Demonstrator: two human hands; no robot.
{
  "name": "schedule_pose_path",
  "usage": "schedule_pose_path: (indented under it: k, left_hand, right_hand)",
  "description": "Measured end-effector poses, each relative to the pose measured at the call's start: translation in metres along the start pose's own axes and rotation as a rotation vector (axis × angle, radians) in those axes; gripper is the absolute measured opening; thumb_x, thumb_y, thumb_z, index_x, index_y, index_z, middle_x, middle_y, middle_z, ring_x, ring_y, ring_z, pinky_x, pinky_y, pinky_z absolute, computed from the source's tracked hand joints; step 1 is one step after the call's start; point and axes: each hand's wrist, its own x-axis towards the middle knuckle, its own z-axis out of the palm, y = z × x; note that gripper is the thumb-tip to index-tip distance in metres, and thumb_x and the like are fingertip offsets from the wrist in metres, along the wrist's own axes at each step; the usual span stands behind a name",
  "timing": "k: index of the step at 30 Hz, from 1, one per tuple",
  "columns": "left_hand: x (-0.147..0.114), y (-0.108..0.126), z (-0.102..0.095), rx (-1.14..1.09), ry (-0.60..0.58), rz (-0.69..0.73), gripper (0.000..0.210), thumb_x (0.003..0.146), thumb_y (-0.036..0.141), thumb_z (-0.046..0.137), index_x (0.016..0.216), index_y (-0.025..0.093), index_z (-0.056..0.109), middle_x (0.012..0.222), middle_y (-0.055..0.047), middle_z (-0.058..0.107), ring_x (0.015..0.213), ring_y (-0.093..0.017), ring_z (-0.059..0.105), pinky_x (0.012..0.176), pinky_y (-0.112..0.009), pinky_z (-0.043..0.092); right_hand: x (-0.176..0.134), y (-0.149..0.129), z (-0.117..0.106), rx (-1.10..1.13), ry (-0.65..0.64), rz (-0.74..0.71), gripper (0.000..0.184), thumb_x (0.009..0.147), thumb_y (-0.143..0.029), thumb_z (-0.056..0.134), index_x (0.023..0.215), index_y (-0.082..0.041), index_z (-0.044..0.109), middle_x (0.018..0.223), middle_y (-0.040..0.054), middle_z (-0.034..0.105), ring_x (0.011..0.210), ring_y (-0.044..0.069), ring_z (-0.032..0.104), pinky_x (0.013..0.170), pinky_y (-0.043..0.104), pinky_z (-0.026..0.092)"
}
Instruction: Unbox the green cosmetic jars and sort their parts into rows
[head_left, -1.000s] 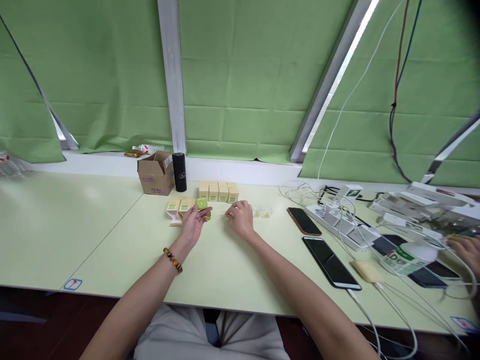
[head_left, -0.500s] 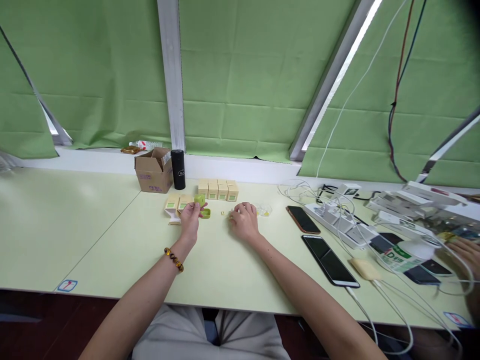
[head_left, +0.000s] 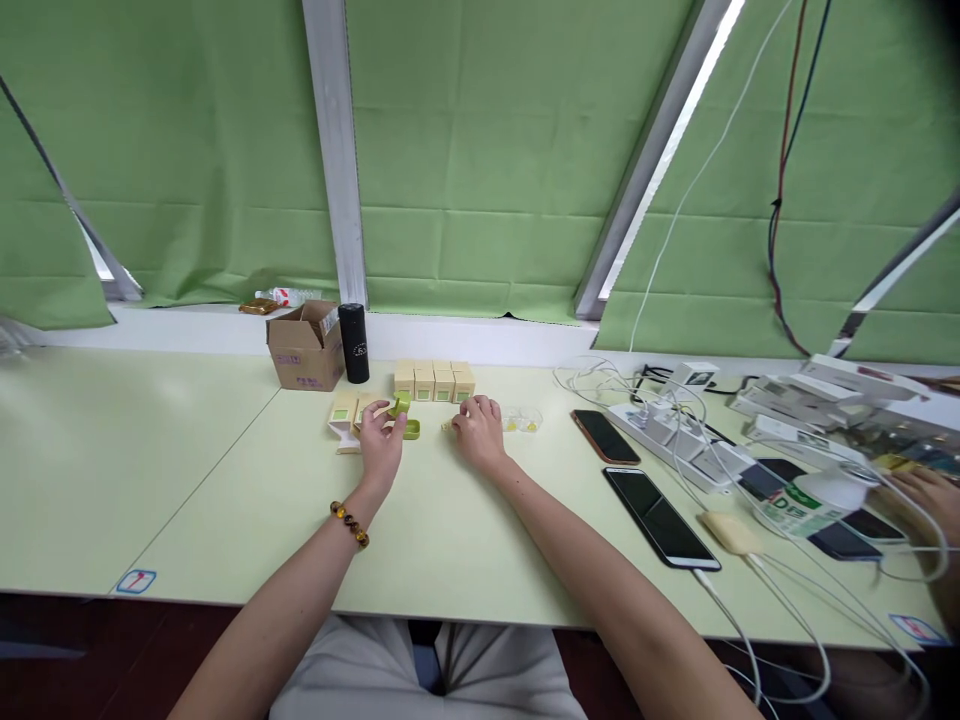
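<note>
My left hand [head_left: 381, 448] pinches a small green lid-like piece [head_left: 402, 404] above the table. Below it, a shallow green box half [head_left: 411, 430] lies on the table. My right hand [head_left: 480, 432] rests low on the table, its fingertips closed at a tiny yellow piece [head_left: 448, 425], partly hidden by them. Just right of that hand is a clear plastic case [head_left: 523, 420] with small yellow bits in it. Small cream boxes with green squares [head_left: 343, 412] stand by my left hand, one with its flap open. More cream boxes [head_left: 435, 382] stand in a row behind.
Behind on the left are a cardboard box [head_left: 306, 348] and a black bottle [head_left: 353, 344]. To the right lie two phones [head_left: 606, 437], a power strip [head_left: 675, 445] with tangled white cables, and a white bottle [head_left: 814, 500]. Another person's hand [head_left: 926, 500] is at the far right.
My right hand has moved slightly left, onto the tiny yellow piece that lay apart from it. The green lid piece in my left hand has tilted. The view has shifted slightly.
</note>
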Motion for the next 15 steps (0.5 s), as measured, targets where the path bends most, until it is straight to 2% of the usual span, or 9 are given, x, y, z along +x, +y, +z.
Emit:
schedule_pose_path:
  k: [5,8,12,15]
  left_hand:
    - [0.000,0.001,-0.001,0.149,0.006,0.059,0.048,0.082,0.043,0.081,0.122,0.021,0.063,0.121,-0.013,0.073,0.110,-0.026,0.070,0.086,-0.036,0.054]
    - [-0.001,0.004,-0.003,0.250,0.007,0.094,0.044,0.080,0.037,0.082,0.120,0.022,0.070,0.123,-0.012,0.072,0.117,-0.029,0.066,0.091,-0.039,0.052]
    - [-0.002,0.005,-0.006,0.412,-0.029,0.133,0.045,0.080,0.030,0.081,0.123,0.025,0.070,0.126,-0.012,0.067,0.117,-0.030,0.064,0.104,-0.045,0.046]
    - [0.001,0.005,-0.004,0.616,-0.065,0.180,0.040,0.079,0.026,0.081,0.118,0.026,0.070,0.123,-0.012,0.067,0.124,-0.032,0.058,0.113,-0.048,0.038]
  right_hand:
    - [0.008,-0.002,0.006,-0.015,-0.054,0.009,0.025,0.087,-0.009,0.061,0.081,-0.020,0.082,0.102,0.0124,0.063,0.108,0.028,0.041,0.097,0.043,0.029]
    - [0.002,-0.003,0.000,0.002,-0.045,0.018,0.022,0.087,-0.010,0.062,0.085,-0.019,0.081,0.104,0.0124,0.064,0.110,0.028,0.043,0.098,0.043,0.030]
    - [-0.022,-0.012,-0.020,0.085,0.005,0.046,0.017,0.090,-0.014,0.061,0.090,-0.018,0.078,0.103,0.0116,0.067,0.107,0.027,0.049,0.092,0.040,0.033]
    - [-0.048,-0.024,-0.035,0.163,-0.075,-0.027,0.012,0.091,-0.019,0.061,0.088,-0.018,0.073,0.093,0.0093,0.069,0.091,0.023,0.055,0.082,0.035,0.035]
